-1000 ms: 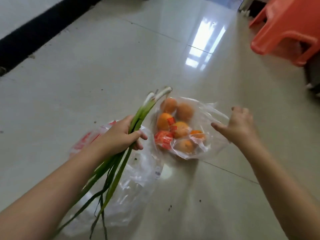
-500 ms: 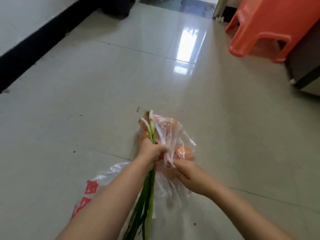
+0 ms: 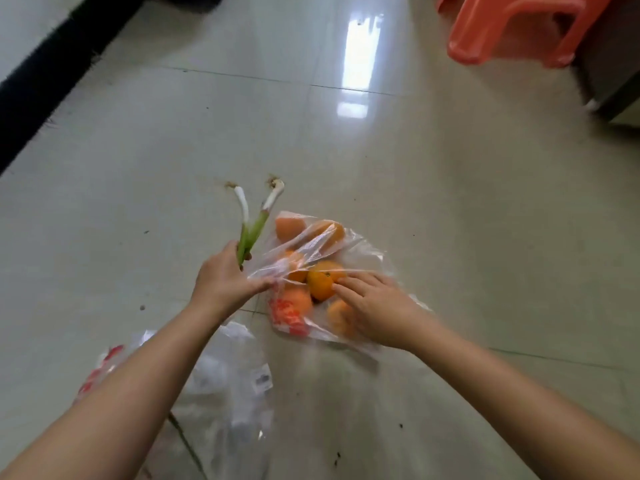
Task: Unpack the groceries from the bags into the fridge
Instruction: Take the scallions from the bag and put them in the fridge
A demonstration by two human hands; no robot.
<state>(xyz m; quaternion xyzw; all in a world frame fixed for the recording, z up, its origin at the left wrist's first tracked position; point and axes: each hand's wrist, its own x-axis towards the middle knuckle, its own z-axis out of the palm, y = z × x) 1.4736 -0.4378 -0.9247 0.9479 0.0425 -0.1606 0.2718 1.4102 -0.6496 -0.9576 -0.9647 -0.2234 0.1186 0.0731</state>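
Observation:
A clear plastic bag (image 3: 363,258) with red print lies on the tiled floor, holding several oranges (image 3: 323,280). My left hand (image 3: 225,278) grips two green onions (image 3: 256,220), white root ends pointing away, and also pinches the bag's edge, pulling it taut. My right hand (image 3: 374,306) reaches into the bag's mouth, fingers spread and resting on an orange, not closed around it.
A second clear bag (image 3: 232,386) with red print lies crumpled on the floor under my left forearm. An orange plastic stool (image 3: 512,32) stands at the top right beside a dark cabinet base (image 3: 613,74). A black skirting (image 3: 52,74) runs along the left wall.
The bunched-up bag of oranges has been spread open flat on the floor. My right hand let go of the bag's neck and moved onto the oranges. My left hand kept the green onions.

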